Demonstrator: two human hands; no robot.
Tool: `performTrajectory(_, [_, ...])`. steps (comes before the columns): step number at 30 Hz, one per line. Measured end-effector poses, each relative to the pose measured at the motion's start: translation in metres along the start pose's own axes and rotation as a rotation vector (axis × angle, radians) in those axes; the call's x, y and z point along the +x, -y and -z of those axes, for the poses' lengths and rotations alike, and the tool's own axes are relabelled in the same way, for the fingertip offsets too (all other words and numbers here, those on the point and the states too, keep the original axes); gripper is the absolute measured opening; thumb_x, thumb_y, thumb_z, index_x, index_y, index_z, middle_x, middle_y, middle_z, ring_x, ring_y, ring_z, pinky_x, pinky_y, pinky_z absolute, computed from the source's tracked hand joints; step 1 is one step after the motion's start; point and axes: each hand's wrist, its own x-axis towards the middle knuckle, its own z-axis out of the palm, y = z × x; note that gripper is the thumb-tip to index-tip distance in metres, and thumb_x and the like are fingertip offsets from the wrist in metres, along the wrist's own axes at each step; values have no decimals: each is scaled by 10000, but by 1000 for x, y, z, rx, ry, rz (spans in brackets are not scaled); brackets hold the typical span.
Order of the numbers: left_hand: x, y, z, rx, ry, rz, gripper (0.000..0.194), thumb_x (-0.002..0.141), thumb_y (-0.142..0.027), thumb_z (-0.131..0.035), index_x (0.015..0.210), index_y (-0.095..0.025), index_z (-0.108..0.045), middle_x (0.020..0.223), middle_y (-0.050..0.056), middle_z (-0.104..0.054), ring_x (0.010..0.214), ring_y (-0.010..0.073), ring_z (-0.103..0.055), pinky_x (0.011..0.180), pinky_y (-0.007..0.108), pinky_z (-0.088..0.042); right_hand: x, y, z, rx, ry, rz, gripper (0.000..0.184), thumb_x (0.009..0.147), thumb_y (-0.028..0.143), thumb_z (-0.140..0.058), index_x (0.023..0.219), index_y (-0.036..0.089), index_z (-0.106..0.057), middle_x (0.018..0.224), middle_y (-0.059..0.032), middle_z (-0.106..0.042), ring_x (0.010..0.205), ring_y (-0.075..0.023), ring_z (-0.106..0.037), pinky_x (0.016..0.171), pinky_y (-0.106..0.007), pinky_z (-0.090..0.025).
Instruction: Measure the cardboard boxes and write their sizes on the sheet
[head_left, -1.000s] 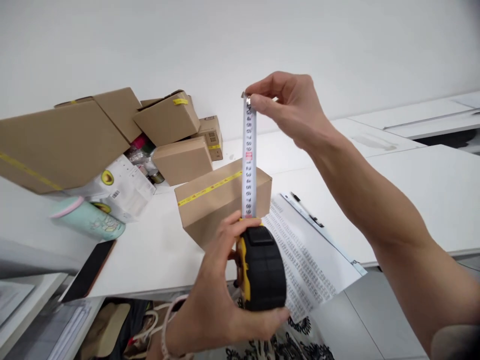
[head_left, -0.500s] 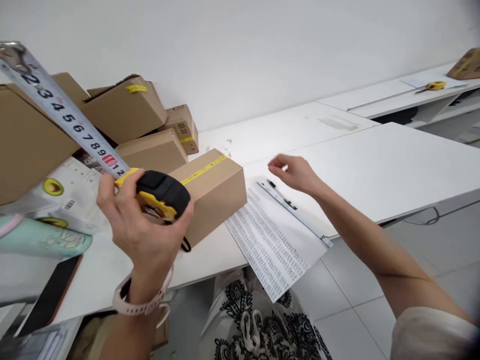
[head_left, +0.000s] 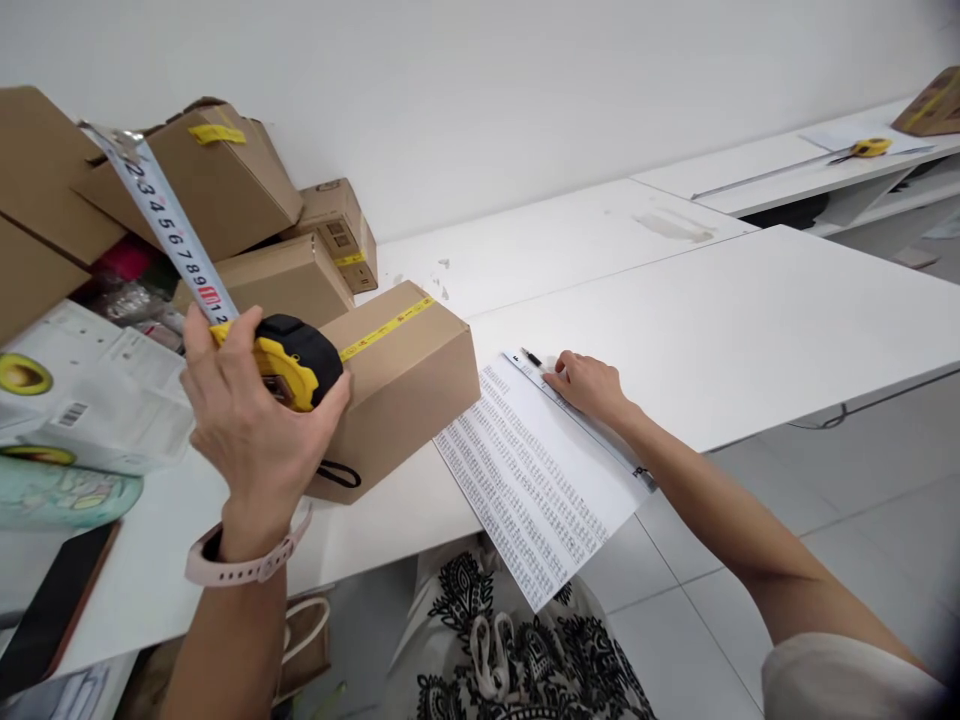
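My left hand [head_left: 259,415] is wrapped round a black and yellow tape measure [head_left: 292,365], holding it up in front of a cardboard box [head_left: 409,390]. Its silver blade [head_left: 169,225] sticks out up and to the left, numbers showing, with the metal hook at the far end. My right hand [head_left: 589,385] rests low over the table with its fingers closed round a black pen [head_left: 531,357]; most of the pen is hidden. Beside those fingers, a thin pale strip like a ruler [head_left: 600,435] lies along the edge of a printed sheet [head_left: 536,490].
Cardboard boxes [head_left: 225,200] are piled at the left against the wall. In front of them are a white avocado-print package [head_left: 90,400], a mint bottle [head_left: 67,490] and a dark phone [head_left: 56,610]. The sheet overhangs the table's front edge. Another tape measure [head_left: 870,148] lies far right.
My right hand has come down onto the pen beside the sheet, its fingers closing. My left hand still grips the tape measure, now slightly further left and higher in view.
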Motion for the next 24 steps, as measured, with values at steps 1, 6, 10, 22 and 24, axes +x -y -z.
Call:
performTrajectory(1, [2, 5, 0, 11, 7, -9, 894, 690, -388, -830, 1471, -219, -428, 1619, 45, -278, 1439, 445, -276, 1143, 560, -260, 1, -1, -2, -4, -2, 8, 252, 924, 378, -431, 985, 193, -590, 1017, -135, -702, 876, -268, -618, 615, -333, -340])
performTrajectory(6, [24, 42, -6, 24, 86, -68, 965, 650, -390, -853, 1485, -199, -410, 1594, 19, -313, 1452, 399, -277, 1202, 485, -224, 6, -13, -2, 261, -58, -51, 184, 941, 326, -443, 935, 185, -561, 890, -118, -698, 758, -219, -595, 639, -339, -382])
performTrajectory(10, [44, 71, -16, 88, 104, -169, 924, 662, -458, -784, 1468, -170, -434, 1535, 103, -411, 1399, 377, -387, 1166, 507, -303, 6, -18, 17, 961, -62, 25, 291, 908, 383, -569, 1139, 207, -550, 678, -1, -622, 583, -139, -524, 577, -297, -421])
performTrajectory(22, [64, 75, -26, 100, 321, -178, 847, 718, -571, -643, 1455, -206, -438, 1462, 78, -484, 1341, 336, -464, 1143, 496, -348, 14, 6, 24, 1505, 305, 350, 312, 779, 388, -774, 1034, 233, -686, 954, -52, -738, 895, -200, -678, 843, -383, -530])
performTrajectory(24, [66, 74, -30, 121, 349, -173, 817, 744, -603, -599, 1444, -208, -455, 1452, 68, -501, 1328, 331, -478, 1135, 491, -352, 15, 9, 12, 1447, 273, 340, 281, 784, 459, -766, 871, 217, -653, 772, -20, -698, 748, -164, -637, 769, -353, -509])
